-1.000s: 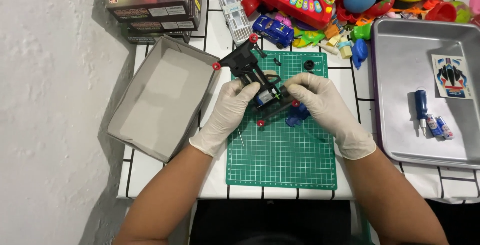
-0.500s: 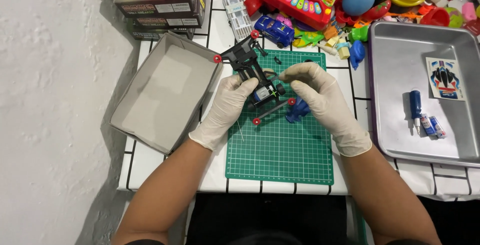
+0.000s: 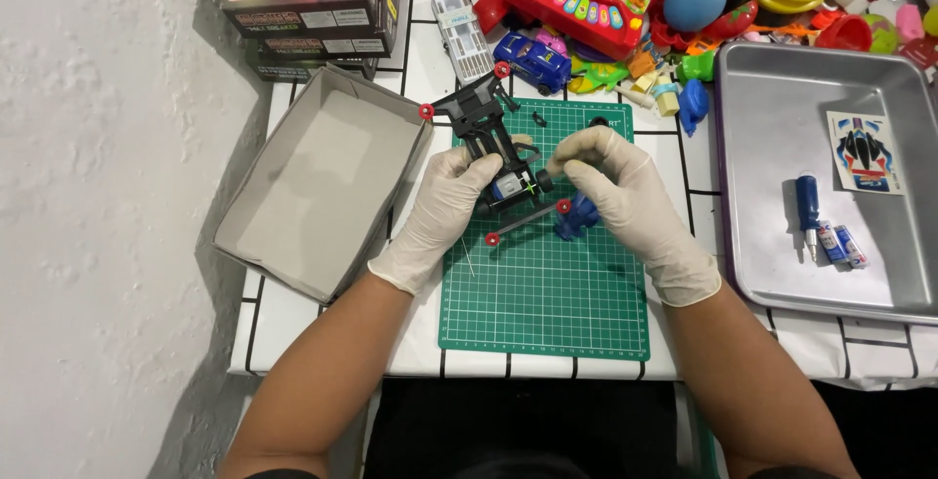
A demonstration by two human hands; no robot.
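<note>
Black toy car chassis lies on the green cutting mat, gripped by the curled left hand; the right hand pinches above it. Dark printed boxes stand beyond the mat's left corner.

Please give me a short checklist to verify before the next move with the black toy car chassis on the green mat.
1. Left hand grips the black chassis: ok.
2. Right hand fingertips are at the chassis rear: ok.
3. Chassis lies over the green cutting mat: ok.
4. Small blue part is on the mat beside the right hand: ok.
5. Blue screwdriver lies in the metal tray, not in hand: ok.
6. What the right fingertips pinch: cannot tell.
</note>
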